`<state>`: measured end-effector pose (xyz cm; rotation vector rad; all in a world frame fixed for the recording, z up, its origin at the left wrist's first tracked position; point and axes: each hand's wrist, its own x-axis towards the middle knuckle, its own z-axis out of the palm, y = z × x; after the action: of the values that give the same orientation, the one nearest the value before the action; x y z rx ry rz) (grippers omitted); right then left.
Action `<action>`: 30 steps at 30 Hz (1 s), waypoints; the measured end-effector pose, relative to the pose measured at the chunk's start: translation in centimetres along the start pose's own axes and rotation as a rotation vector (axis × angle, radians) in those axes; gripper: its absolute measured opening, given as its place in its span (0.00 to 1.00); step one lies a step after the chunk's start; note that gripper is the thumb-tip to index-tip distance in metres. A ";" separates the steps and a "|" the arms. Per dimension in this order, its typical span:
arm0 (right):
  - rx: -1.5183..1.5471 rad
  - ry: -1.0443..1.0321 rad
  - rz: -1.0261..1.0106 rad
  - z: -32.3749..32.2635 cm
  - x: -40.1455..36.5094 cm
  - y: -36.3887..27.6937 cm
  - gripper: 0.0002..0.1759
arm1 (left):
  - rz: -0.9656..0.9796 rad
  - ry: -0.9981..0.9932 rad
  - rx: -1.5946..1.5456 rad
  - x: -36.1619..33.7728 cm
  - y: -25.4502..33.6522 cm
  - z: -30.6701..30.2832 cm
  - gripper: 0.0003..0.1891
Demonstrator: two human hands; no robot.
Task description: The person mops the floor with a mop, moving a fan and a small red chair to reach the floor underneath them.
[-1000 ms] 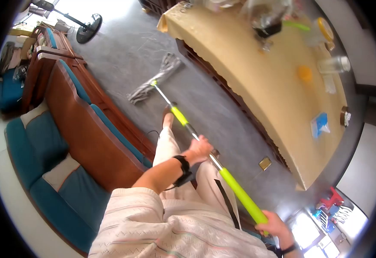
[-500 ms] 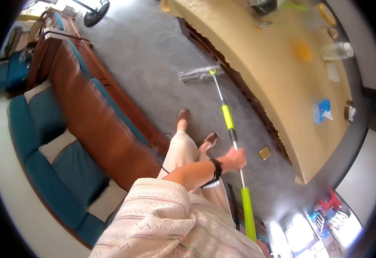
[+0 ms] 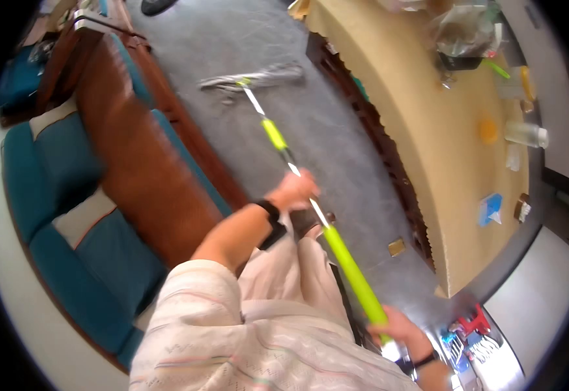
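A flat mop (image 3: 349,264) with a lime-green and silver pole slants across the view. My left hand (image 3: 295,189), with a black band at the wrist, is wrapped round the silver middle of the pole. Lower right, my right hand (image 3: 398,327) grips the end of the thick green handle. The grey mop pad (image 3: 271,77) lies on the grey floor (image 3: 199,39) between the sofa and the table. My shoes are mostly hidden behind the pole and trousers.
Left stands a brown wooden sofa (image 3: 121,176) with teal cushions (image 3: 118,254). Right, a table with a tan cloth (image 3: 408,124) bears a tissue box (image 3: 490,209), a clear jar (image 3: 525,135) and a plastic bag (image 3: 463,32). A small gold-coloured square (image 3: 396,247) lies on the floor.
The mop pad has moved left, away from the table and towards the sofa. My left hand has moved left and up with the pole. My right hand has come into clear view.
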<state>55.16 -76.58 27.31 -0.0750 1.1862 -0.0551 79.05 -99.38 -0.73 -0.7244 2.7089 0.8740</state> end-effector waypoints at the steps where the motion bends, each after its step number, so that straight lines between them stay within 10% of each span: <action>1: -0.018 -0.042 0.003 -0.6 2.3 -3.7 0.16 | -0.025 -0.035 0.131 0.8 -4.8 -0.1 0.03; 6: -0.271 0.007 -0.268 0.0 13.9 -15.6 0.07 | -0.419 0.143 0.245 -0.1 -20.6 -2.9 0.04; 11: -0.416 0.042 -0.167 -0.6 15.8 -15.3 0.17 | -0.440 0.283 0.090 -1.6 -19.0 -2.9 0.04; 20: -0.599 0.112 -0.112 -15.8 4.7 0.3 0.16 | -0.594 -0.019 0.017 3.7 4.8 7.3 0.08; 30: -0.426 0.321 0.187 -33.8 -20.0 27.7 0.17 | -0.225 -0.507 -0.080 16.2 43.3 16.2 0.10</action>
<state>16.40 -48.36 30.71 -0.3388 1.5053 0.3634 43.74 -65.58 2.25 -0.6934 2.1162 0.9596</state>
